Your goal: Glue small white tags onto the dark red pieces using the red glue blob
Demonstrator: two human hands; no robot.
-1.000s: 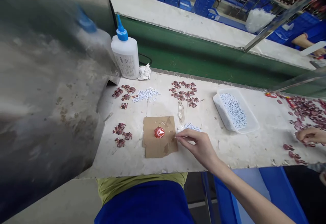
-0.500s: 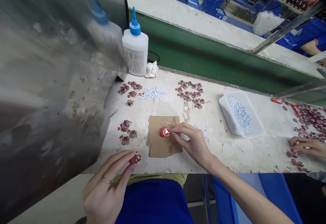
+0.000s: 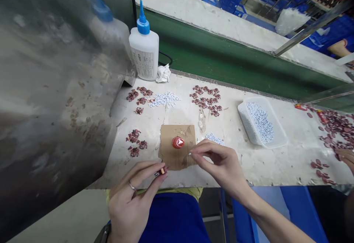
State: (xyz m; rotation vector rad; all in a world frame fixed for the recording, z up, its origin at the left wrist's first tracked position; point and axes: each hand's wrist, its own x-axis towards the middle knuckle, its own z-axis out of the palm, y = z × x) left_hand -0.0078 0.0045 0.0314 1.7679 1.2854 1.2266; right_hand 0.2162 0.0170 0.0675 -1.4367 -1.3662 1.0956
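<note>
A small brown figurine [image 3: 163, 170] is pinched between the thumb and fingers of my left hand [image 3: 132, 195], just over the table's front edge. My right hand [image 3: 218, 162] has thumb and forefinger closed on a tiny white piece [image 3: 190, 154], apart from the figurine. Between and beyond the hands lies a piece of brown cardboard [image 3: 177, 162], with a small red cap-like dish [image 3: 178, 142] of shiny contents on it. Small white-and-blue pieces [image 3: 214, 139] are heaped beyond my right hand.
Brown figurines lie in groups at left [image 3: 134, 136] and at the back [image 3: 206, 99]. A white bottle [image 3: 144, 53] with a blue nozzle stands at the back left, beside a metal panel [image 3: 69, 88]. A clear tub [image 3: 279, 132] holds small pieces. Another person's hand [image 3: 347, 157] is far right.
My right hand has drawn back from the red dish toward me, the tiny white piece in its fingers. My left hand has moved right with the figurine and turned it.
</note>
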